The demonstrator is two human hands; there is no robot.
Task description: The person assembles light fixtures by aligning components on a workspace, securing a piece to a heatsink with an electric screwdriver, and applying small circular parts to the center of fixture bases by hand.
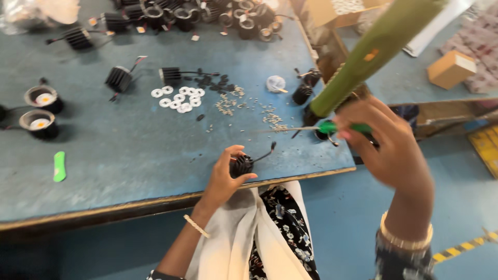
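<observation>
Two hands share the work here, and they sit well apart. The left hand (224, 176) is low, at the near edge of the worn blue desk (129, 150), its grip closed around a small black finned metal heat sink (241, 165) with a short dark wire trailing off to the right. The right hand (386, 145) is raised, up and to the right of that part, its grip wrapped around a green-handled screwdriver (332, 127). The screwdriver's thin shaft lies nearly level, its long axis running leftward, with the tip above and to the right of the heat sink and not touching it. So the held part lies down and to the left of the tool's tip. A thick green tube (373, 49), blurred, slants up to the right above the right hand. Farther back on the desk lie white plastic rings (179, 98), scattered small screws (225, 106) and more black finned pieces (119, 79).
</observation>
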